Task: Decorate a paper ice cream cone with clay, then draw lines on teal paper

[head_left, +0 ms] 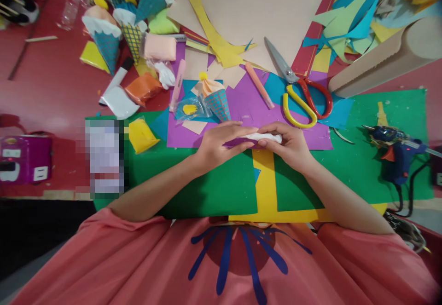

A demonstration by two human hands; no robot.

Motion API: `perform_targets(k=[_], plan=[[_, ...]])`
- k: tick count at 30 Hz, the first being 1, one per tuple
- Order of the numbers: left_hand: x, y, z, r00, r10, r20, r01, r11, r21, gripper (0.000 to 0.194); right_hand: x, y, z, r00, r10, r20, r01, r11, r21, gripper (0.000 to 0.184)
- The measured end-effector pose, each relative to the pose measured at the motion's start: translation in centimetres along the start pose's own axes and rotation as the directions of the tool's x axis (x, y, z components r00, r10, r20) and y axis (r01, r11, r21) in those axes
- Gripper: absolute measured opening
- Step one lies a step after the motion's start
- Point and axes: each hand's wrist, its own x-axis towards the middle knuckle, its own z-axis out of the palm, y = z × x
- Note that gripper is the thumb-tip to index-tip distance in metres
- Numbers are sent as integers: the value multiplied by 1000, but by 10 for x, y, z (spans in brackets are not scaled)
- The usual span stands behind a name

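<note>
My left hand (216, 146) is closed around a purple paper piece (230, 143), mostly hidden by the fingers; its full shape does not show. At its right end lies a strip of white clay (264, 137), pinched between the thumb and fingers of my right hand (288, 144). Just beyond my hands stands or lies a blue grid-patterned ice-cream cone craft (217, 102) with a peach top and yellow ball. Beside the cone is a small clear bag (189, 108) with yellow clay in it.
Scissors (292, 77) with red and yellow handles lie beyond my right hand. A blue glue gun (397, 151) rests at the right, near a beige holder (386, 56). Clay packs (143, 89), a phone (105, 158) and several finished cones (103, 38) are at left.
</note>
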Motion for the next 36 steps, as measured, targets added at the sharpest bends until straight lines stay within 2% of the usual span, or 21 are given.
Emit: perform_targets(k=[3,5,9,10,13,16,18,21,30,33,36], plan=[[-1,0,1,1000,7,-18,-7,1000,14,15,0,-1,1,999,37,35,-37,999,10,39],[-2,1,0,999,-49,-20,49,999,8,16,-1,0,2,998,39,52,-40,999,19,40],[-3,1,-1,987,-158,-6,157,987,-41,20,-3,4,3,997,-64,47,65,998,-9,51],[-3,1,-1,986,-164,-7,164,986,-43,21,-4,4,4,994,-99,41,101,994,-42,49],[-2,2,-2,991,-135,-19,134,990,-32,22,-5,4,3,980,-198,23,200,967,-161,26],[-2,4,-3,994,-104,-24,104,994,-21,29,-4,1,2,968,-249,10,244,940,-238,13],[-2,5,-3,994,-102,-24,102,995,-9,32,-3,0,1,970,-245,-6,236,939,-250,11],[-2,5,-2,995,-97,-25,97,995,10,20,-2,0,1,970,-243,-13,232,940,-251,18],[-4,3,-3,991,-130,19,131,991,-39,16,-2,-3,0,927,-375,15,359,876,-323,10],[-4,3,-4,995,-95,3,95,994,-53,22,-2,-4,0,917,-398,9,381,873,-303,10],[-2,5,-6,996,-85,-15,84,996,-30,33,-2,-4,-1,927,-376,-14,355,886,-300,9]])
